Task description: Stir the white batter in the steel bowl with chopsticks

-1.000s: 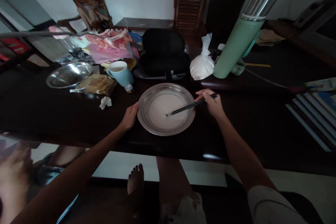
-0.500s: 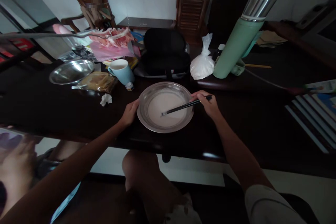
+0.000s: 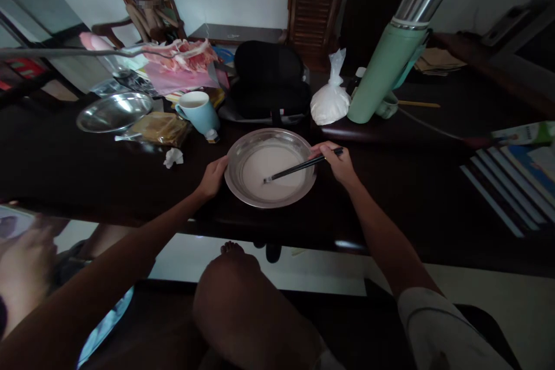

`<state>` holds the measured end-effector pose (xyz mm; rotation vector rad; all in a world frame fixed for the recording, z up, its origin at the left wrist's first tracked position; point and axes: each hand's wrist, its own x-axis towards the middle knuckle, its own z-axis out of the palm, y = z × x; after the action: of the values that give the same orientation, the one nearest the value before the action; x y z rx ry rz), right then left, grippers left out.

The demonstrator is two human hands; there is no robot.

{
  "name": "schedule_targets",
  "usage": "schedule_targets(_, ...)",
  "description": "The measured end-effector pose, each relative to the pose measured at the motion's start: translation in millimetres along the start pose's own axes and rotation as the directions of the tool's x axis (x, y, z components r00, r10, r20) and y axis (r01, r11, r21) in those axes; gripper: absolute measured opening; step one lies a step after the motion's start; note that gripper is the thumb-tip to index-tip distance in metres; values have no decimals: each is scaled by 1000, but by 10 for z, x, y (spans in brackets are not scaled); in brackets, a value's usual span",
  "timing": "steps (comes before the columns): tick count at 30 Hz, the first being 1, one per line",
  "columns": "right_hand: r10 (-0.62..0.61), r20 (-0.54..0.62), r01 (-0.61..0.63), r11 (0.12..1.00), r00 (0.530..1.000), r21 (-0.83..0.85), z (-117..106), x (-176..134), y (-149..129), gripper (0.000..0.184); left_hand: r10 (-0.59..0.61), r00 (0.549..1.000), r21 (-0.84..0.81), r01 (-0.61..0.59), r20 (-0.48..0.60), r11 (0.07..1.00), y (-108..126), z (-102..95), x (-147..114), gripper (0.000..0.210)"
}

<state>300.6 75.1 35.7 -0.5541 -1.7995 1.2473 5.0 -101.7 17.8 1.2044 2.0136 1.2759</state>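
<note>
A round metal bowl (image 3: 236,192) with a pale, milky liquid (image 3: 277,165) in it stands near the table's front edge. My left hand (image 3: 213,177) grips its left rim, the thumb along the edge and the other fingers partly hidden by the wall. Between the fingers of my right hand (image 3: 336,162) is a pair of black chopsticks (image 3: 299,167), slanting down to the left with their tips in the liquid. Some fingers of this hand touch the bowl's right rim.
Behind the bowl are a light blue mug (image 3: 200,113), a black case (image 3: 269,81), a tied bag of white powder (image 3: 330,103) and a tall green thermos (image 3: 385,72). Left lie a second metal bowl (image 3: 87,121) and raw meat (image 3: 186,56); right, several books (image 3: 511,185). Another person's hand (image 3: 28,263) is at far left.
The view has shifted a little, so the table things appear slightly higher and further left. Both hands keep their hold. The chopstick tips stay in the liquid.
</note>
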Motion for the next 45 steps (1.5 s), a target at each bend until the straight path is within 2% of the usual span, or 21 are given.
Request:
schedule_targets(2,-12,-2,12,1000,1000,-19,-10,7,-15,42,2,1000,1,-2,-3,1000,8,8,2,47)
schedule_targets(6,-63,-196,53,997,978,-58,-150,58,12,40,26,1000,14,-26,-6,1000,30,19,-6,45)
schedule_targets(8,-62,-248,53,998,967,-42,-189,68,41,41,26,1000,18,-26,-9,999,26,19,-10,47)
schedule_targets(10,-39,-222,34,999,974,-25,-168,53,54,41,12,1000,12,-12,-8,1000,6,16,-12,49)
schedule_targets(14,-11,-39,10,1000,999,-19,-30,-9,1,41,0,1000,-22,0,12,1000,-34,14,-14,48)
schedule_targets(16,-14,8,14,999,1000,-34,3,-23,-40,41,2,1000,-24,-2,6,1000,-30,13,-20,49)
schedule_targets(18,-12,-19,11,998,1000,-55,-17,-18,-64,40,-3,1000,-17,3,-1,1000,-13,10,-30,51)
schedule_targets(21,-10,-153,2,998,988,-55,-89,-5,-50,39,-5,1000,-19,5,-4,1000,2,1,-44,53)
schedule_targets(23,-7,-195,0,999,981,-34,-108,-8,-25,39,-3,1000,-23,3,-3,1000,-4,-5,-49,54)
schedule_targets(29,25,-45,-27,999,999,-29,-32,-28,-10,39,-2,1000,-12,2,-12,1000,-23,-18,-61,57)
schedule_targets(35,9,-248,-15,1000,969,-22,-125,-1,20,39,0,1000,-18,0,23,1000,3,-21,-85,61)
schedule_targets(37,21,-214,-23,1000,977,-6,-108,-13,31,41,-4,1000,-24,5,26,1000,4,-21,-91,62)
schedule_targets(41,47,-53,-50,998,997,-45,-40,-36,16,40,-13,1000,-37,14,19,999,5,-16,-99,62)
schedule_targets(43,45,-79,-50,997,996,-63,-68,-26,12,39,-10,1000,-35,11,20,999,12,-14,-100,61)
schedule_targets(45,30,-170,-41,997,985,-60,-135,-6,22,37,-6,1000,-36,7,23,999,21,-13,-99,60)
